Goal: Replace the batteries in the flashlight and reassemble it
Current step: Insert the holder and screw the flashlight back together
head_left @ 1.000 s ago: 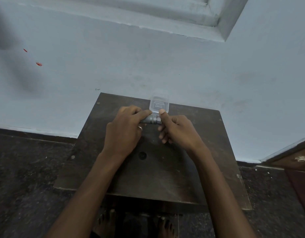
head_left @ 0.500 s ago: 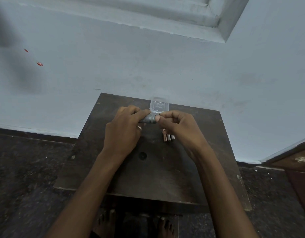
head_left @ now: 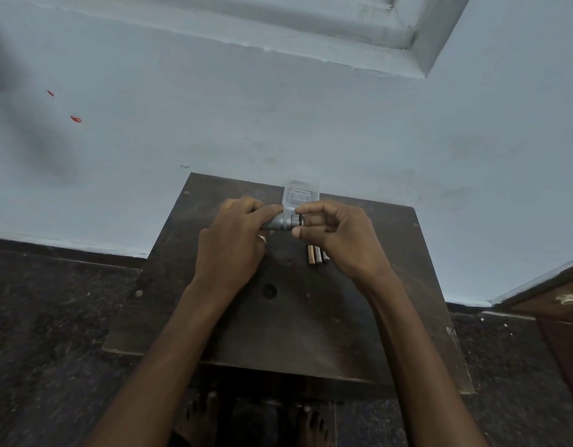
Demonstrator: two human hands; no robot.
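Batteries point(head_left: 316, 255) lie on the table point(head_left: 278, 324), a plastic case point(head_left: 301, 196) behind them.

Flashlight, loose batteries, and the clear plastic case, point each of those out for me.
flashlight point(head_left: 281, 222), head view, on the grey metal barrel between the two hands.
batteries point(head_left: 314, 255), head view, on the middle of the small row lying on the table.
clear plastic case point(head_left: 300, 196), head view, on its transparent raised face.
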